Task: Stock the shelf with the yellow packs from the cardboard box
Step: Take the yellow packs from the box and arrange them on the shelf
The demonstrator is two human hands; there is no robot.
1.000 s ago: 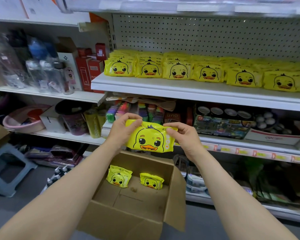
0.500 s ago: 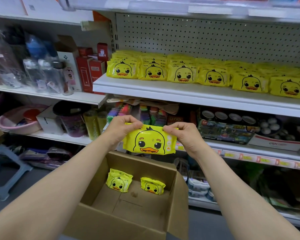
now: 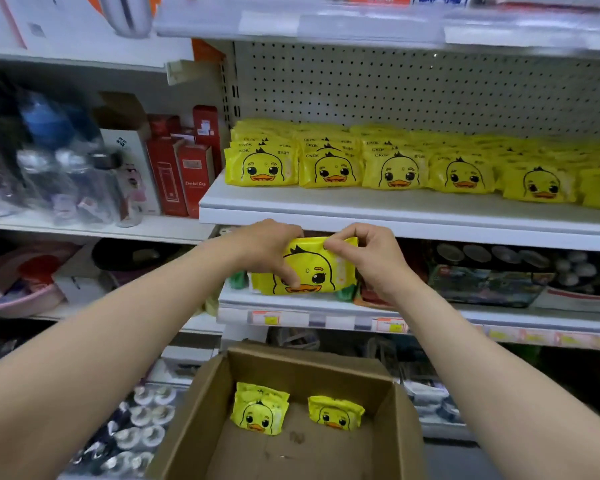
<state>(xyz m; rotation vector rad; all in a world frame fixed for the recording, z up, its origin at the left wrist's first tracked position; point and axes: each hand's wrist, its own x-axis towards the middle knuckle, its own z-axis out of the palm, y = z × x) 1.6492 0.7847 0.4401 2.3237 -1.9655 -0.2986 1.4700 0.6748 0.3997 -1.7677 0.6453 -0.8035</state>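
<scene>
Yellow pack point(image 3: 312, 270) with the duck face turned to the camera, and both hands are on it. The left hand point(image 3: 267, 244) grips the upper left edge, its fingers point(image 3: 290, 277) curled over the top, one of them lying down across the duck's face. The right hand point(image 3: 373, 259) pinches the top right corner between thumb and forefinger, and the other fingers are loosely bent beside it. Neither hand has room to spare; each is closed on that pack.

Just above the fingertips runs the white front lip of the shelf point(image 3: 395, 213), and the pack sits a touch below it, not on it yet. Higher above the fingers, the row of packs point(image 3: 395, 168) stands face-out along that shelf, several deep. Behind the held pack, a lower shelf point(image 3: 326, 308) carries goods too blurred to name.

Well below the fingers, the cardboard box point(image 3: 201, 420) lies open. Two packs point(image 3: 258, 412) stand against its far wall, one roughly under the left fingers, the other under the right; the left one may be a small stack, I cannot tell. Off to the left of the left fingers are red boxes point(image 3: 191, 174) and, beyond them, clear bottles point(image 3: 77, 181).
</scene>
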